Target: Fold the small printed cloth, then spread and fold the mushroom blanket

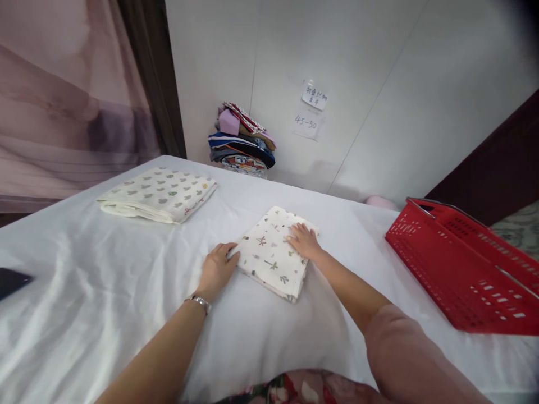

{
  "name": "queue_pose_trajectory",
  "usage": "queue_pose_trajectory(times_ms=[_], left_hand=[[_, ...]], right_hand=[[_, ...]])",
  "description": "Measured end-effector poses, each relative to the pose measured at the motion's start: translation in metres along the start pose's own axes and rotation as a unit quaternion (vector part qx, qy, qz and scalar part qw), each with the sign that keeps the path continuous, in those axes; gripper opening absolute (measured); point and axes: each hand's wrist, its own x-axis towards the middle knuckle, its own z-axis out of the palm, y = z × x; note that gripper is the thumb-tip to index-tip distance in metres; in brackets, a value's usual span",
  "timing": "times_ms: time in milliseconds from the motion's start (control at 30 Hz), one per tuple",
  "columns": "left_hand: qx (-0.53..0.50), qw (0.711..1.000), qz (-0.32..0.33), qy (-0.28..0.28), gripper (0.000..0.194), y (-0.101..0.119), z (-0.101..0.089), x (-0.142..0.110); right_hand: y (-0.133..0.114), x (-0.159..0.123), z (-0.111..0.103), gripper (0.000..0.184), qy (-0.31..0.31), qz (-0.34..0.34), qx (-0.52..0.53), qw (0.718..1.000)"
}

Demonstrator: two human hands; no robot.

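Note:
A small folded white cloth (272, 255) with little printed motifs lies on the white sheet in front of me. My left hand (217, 269) rests at its left edge, fingers curled against the fold and thumb touching the cloth. My right hand (304, 241) lies flat on the cloth's far right part, fingers stretched out. A metal watch band sits on my left wrist.
A larger folded patterned cloth (158, 193) lies at the far left of the white-covered table (105, 292). A pile of coloured fabrics (242, 140) stands against the wall. A red plastic basket (463, 264) sits at the right. A dark object (10, 280) shows at the left edge.

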Motion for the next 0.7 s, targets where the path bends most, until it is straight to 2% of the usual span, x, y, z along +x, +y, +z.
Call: queue_pose_trajectory(times_ms=[133,233,333,433,500,567,633,700], left_hand=[[-0.003,1.0,0.005,0.0,0.029,-0.001,0.001,0.0],[-0.006,1.0,0.004,0.006,0.03,-0.001,0.002,-0.001],[-0.02,1.0,0.006,0.016,0.031,-0.002,0.003,-0.002],[-0.024,0.999,0.021,0.035,0.03,-0.003,0.002,-0.003],[-0.005,0.997,0.052,0.064,0.028,-0.001,0.0,-0.005],[0.026,0.99,0.11,0.085,0.027,0.006,-0.002,-0.01],[0.05,0.979,0.186,0.072,0.027,0.02,-0.002,-0.019],[0.058,0.962,0.267,0.021,0.029,0.039,0.002,-0.031]], right_hand=[[-0.006,-0.017,0.005,0.054,0.024,-0.062,0.038,0.997],[-0.006,-0.03,0.007,0.047,0.033,-0.055,0.107,0.992],[-0.004,-0.053,0.012,0.041,0.093,-0.079,0.177,0.977],[0.002,-0.084,0.024,0.036,0.158,-0.122,0.241,0.95],[0.009,-0.103,0.032,0.033,0.217,-0.102,0.312,0.919],[0.016,-0.117,0.038,0.032,0.263,-0.025,0.417,0.87],[0.022,-0.126,0.041,0.037,0.254,0.072,0.54,0.799],[0.025,-0.132,0.041,0.044,0.196,0.144,0.648,0.722]])
